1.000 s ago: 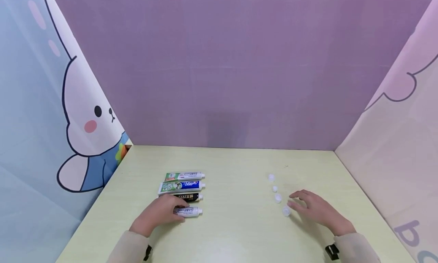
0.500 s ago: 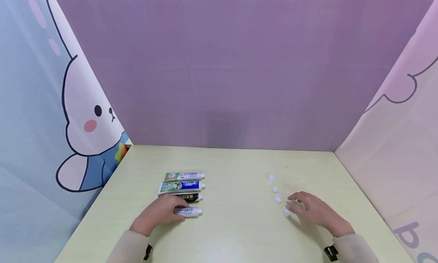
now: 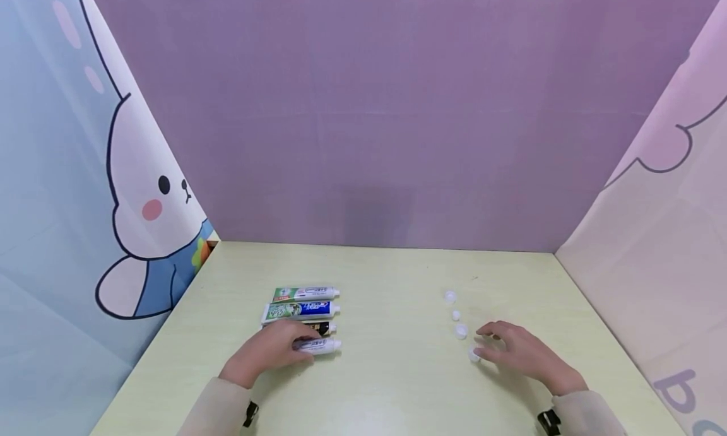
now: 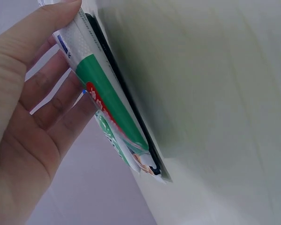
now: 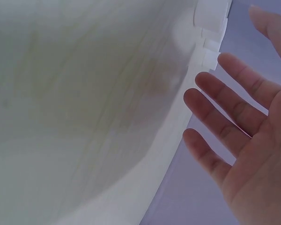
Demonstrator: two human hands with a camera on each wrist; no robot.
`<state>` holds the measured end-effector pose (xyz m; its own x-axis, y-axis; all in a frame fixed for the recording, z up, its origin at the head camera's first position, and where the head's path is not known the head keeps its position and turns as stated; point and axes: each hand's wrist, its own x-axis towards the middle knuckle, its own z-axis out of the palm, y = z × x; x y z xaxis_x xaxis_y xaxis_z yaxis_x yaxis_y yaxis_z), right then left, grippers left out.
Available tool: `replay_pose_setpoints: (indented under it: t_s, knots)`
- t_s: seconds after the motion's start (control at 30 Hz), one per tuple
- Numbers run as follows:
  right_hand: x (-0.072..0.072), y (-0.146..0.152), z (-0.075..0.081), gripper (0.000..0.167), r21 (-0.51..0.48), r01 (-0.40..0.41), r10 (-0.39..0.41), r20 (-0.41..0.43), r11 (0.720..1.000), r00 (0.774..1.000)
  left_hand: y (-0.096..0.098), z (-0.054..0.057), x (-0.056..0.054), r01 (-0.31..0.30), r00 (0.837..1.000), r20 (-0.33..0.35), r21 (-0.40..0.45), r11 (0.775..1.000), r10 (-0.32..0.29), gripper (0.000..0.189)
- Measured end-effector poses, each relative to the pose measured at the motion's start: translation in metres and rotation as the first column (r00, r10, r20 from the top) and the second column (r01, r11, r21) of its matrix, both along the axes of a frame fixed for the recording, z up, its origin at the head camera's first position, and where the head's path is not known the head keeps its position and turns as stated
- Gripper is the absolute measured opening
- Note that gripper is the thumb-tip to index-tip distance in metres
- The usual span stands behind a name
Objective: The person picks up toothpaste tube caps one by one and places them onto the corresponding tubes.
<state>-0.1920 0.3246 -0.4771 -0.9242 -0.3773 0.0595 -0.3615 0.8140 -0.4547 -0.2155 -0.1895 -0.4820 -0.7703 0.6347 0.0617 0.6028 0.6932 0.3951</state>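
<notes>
My left hand (image 3: 271,349) grips the nearest toothpaste tube (image 3: 322,346), white with a green end, between thumb and fingers. In the left wrist view this tube's green part (image 4: 105,89) slants downward, slightly off the table. Beyond it lie a black tube (image 3: 325,327), partly covered by the hand, a blue-and-green tube (image 3: 309,309) and a green-and-white tube (image 3: 312,293). My right hand (image 3: 519,353) hovers at the nearest white cap (image 3: 473,355), its thumb overlapping it; whether they touch I cannot tell. The right wrist view shows the right fingers (image 5: 227,115) extended, holding nothing.
More white caps stand in a row up the right side: a wide cap (image 3: 461,331), a small cap (image 3: 456,315) and a far cap (image 3: 450,296). The pale table (image 3: 392,385) ends at a purple backdrop (image 3: 369,139), with printed cloths on both sides.
My left hand has moved slightly right and up, shifting the nearest tube with it, its nozzle end now tilted up. My right hand has crept slightly left over the nearest cap.
</notes>
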Motion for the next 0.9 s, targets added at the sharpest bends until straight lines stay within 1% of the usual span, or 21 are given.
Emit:
replay_pose_setpoints:
  t_s: [0.23,0.4,0.47,0.5,0.63,0.73,0.8,0.9]
  knots:
    - [0.002,-0.002,0.001,0.049,0.002,-0.04,0.04,-0.033,0.999,0.999,0.008,0.001,-0.001,0.022,0.999,-0.038,0.013,1.0,-0.022,0.036]
    - [0.001,-0.002,-0.003,0.05,0.016,-0.065,0.066,-0.058,0.998,0.996,0.014,0.003,-0.002,0.017,1.0,-0.024,0.034,0.999,-0.016,0.036]
    - [0.0,-0.002,-0.004,0.05,0.023,-0.078,0.079,-0.062,0.997,0.995,0.017,0.004,-0.003,0.024,1.0,-0.017,0.049,0.999,-0.023,0.035]
    - [0.0,-0.002,-0.004,0.05,0.024,-0.08,0.081,-0.058,0.997,0.995,0.018,0.005,-0.003,0.026,1.0,-0.017,0.052,0.998,-0.026,0.035]
    - [-0.001,-0.004,-0.003,0.048,0.019,-0.109,0.11,-0.06,0.994,0.992,0.024,0.007,-0.004,0.054,0.997,-0.05,0.064,0.997,-0.051,0.032]
    - [-0.001,-0.007,-0.001,0.044,0.012,-0.129,0.129,-0.061,0.992,0.99,0.029,0.008,-0.005,0.054,0.997,-0.062,0.064,0.996,-0.05,0.03]
    - [0.0,-0.009,0.0,0.042,0.011,-0.135,0.135,-0.05,0.991,0.99,0.032,0.009,-0.005,0.048,0.998,-0.05,0.072,0.996,-0.045,0.03]
    - [0.0,-0.012,0.002,0.041,0.001,-0.125,0.125,-0.01,0.992,0.992,0.035,0.008,-0.006,0.036,0.999,-0.036,0.077,0.996,-0.033,0.03]
